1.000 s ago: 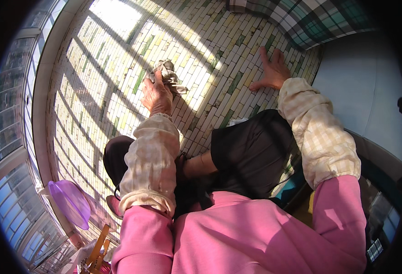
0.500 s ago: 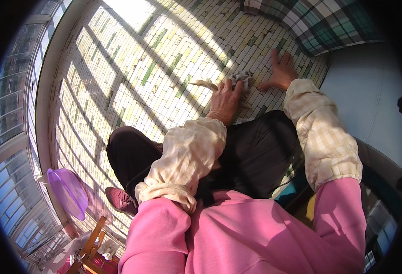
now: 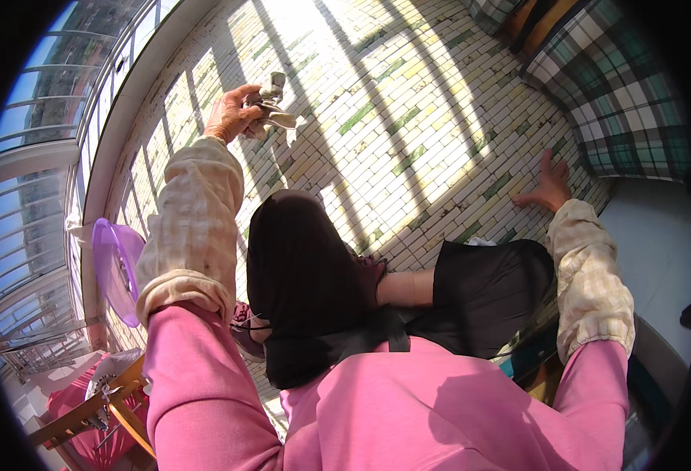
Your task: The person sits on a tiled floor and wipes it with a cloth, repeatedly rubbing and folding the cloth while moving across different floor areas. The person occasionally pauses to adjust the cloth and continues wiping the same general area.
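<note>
Sunlit mosaic floor (image 3: 408,118) of small pale and green tiles spreads under you, striped with shadows from the window railing on your left. Your left hand (image 3: 232,114) is raised out ahead of you, fingers closed around a crumpled grey rag (image 3: 271,110) whose loose end hangs to the right of your fist; whether it touches the tiles, you cannot tell. Your right hand (image 3: 550,188) lies flat and spread on the floor well apart from it, far to the right, near a plaid cloth (image 3: 620,102). So the rag sits wholly with the left arm, its long axis running away from the palm toward the sunlit patch. A purple basin (image 3: 114,267) stands by the wall beside your left elbow.
</note>
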### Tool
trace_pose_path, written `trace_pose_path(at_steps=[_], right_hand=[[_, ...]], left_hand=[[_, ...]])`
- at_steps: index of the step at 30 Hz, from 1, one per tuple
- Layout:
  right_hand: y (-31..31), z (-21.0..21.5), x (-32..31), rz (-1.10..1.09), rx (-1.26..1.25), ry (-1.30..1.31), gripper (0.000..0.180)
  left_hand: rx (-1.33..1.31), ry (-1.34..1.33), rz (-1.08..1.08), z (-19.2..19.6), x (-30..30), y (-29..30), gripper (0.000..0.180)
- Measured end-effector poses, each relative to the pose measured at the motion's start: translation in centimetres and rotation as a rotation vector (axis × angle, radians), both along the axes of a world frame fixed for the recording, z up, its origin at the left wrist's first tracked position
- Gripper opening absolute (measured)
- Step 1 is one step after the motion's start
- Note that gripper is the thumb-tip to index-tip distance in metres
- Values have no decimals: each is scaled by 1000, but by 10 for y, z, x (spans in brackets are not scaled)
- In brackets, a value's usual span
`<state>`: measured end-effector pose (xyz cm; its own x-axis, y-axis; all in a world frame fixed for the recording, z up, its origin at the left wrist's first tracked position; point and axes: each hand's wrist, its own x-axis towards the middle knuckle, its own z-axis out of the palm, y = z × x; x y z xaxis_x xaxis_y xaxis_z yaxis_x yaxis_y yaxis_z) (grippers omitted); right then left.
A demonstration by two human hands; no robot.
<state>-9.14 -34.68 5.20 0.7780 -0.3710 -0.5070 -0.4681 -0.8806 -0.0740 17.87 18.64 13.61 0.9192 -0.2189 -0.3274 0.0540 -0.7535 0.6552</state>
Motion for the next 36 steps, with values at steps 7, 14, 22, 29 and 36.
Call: trace_pose_path(at_steps=[7,14,22,29,36], right_hand=[[23,12,57,-66,424,168,134],[134,13,68,-36,-61,72,134],[143,22,65,-80,-38,30,132],[135,9,56,-80,-27,5,133],[132,3,53,-12,-53,-25,131]], left_hand=[[726,-18,521,-68,-139,204,47],[717,0,655,-111,-164,196,30],[34,-455,-422,-95,-96,27,54],[61,-477,-491,-97,-128,67,52],[687,-63,220,-81,-191,234,46]])
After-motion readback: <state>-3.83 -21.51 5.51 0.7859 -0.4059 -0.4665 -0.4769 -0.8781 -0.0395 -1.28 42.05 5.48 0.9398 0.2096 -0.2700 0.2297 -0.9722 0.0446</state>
